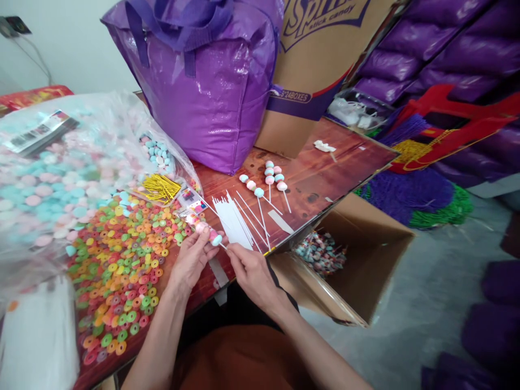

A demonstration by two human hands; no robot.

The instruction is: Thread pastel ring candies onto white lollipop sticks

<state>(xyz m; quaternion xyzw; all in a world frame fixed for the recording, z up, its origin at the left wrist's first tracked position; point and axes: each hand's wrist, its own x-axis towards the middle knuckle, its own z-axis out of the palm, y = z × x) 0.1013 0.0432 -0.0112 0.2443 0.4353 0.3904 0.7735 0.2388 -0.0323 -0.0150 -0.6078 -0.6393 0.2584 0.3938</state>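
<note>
My left hand [192, 261] is closed around a candy skewer [217, 240], a row of pink, white and blue sweets on a white stick. The lower end of that stick is pinched between the fingertips of my right hand [251, 270]. Just past the skewer's tip lies a small clear packet with a printed label [190, 199]; whether they touch I cannot tell. White sticks [232, 219] are spread on the table beyond my hands. Several finished-looking candy skewers [270, 172] lie further back. Ring-shaped gummies [122, 271] in many colours are heaped left of my left hand.
A clear bag of pastel sweets [40, 187] covers the table's left, with yellow twist ties [160, 188] beside it. Behind stand a purple bag [203, 97] and a printed carton [312, 70]. An open cardboard box [365, 254] with wrapped sweets inside sits below the table's right edge.
</note>
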